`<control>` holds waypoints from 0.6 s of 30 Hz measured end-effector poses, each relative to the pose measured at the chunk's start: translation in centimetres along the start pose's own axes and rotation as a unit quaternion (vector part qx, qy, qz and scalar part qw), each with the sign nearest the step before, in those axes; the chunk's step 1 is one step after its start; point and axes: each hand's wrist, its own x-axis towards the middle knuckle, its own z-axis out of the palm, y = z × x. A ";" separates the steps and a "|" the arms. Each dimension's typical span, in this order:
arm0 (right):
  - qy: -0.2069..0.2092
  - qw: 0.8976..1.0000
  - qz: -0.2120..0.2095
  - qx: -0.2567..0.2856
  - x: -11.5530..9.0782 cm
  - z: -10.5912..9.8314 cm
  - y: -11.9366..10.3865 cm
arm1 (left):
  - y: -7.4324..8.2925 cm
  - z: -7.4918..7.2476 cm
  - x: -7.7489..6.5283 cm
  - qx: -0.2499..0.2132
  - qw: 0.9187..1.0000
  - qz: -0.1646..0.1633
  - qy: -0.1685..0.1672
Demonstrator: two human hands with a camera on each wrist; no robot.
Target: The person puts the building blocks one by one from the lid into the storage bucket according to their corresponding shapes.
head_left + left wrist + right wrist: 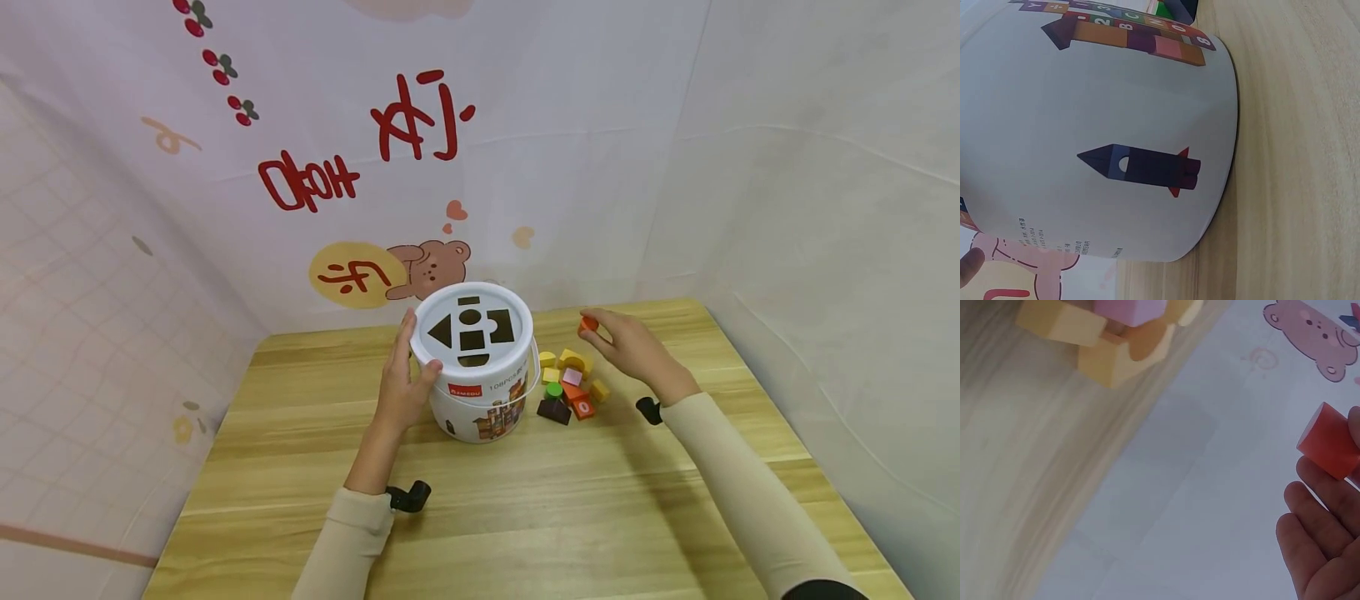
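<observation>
Pinching a red block (588, 324), the right hand (630, 346) hovers; the left hand (403, 387), fingers extended, rests against the bucket (468, 410), loose blocks (572, 377) clustered just beside it.

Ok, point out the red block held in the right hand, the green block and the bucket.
Red block (1329, 442): right wrist view, on its curved side.
Green block (554, 389): head view, on its round top.
Bucket (1097, 119): left wrist view, on its white side wall.

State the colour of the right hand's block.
The block is orange-red, clearest in the right wrist view.
</observation>
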 end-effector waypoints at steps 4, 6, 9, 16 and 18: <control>0.009 1.000 -0.017 0.002 0.9 -0.9 -1.0 | 0.0 0.1 0.0 -0.013 1.000 0.003 0.008; 0.018 1.000 -0.025 0.002 1.4 -1.2 -1.5 | 0.0 0.2 0.0 -0.021 1.000 0.005 0.012; 0.030 0.999 -0.034 -0.002 2.1 -1.8 -2.2 | -0.1 0.4 0.0 -0.031 0.999 0.006 0.018; 0.028 0.999 -0.039 -0.004 3.4 -3.0 -4.1 | -0.3 0.6 0.0 -0.057 0.998 0.011 0.024; 0.025 0.999 -0.046 -0.002 3.8 -3.3 -4.5 | -0.3 0.6 -0.1 -0.054 0.998 0.007 0.022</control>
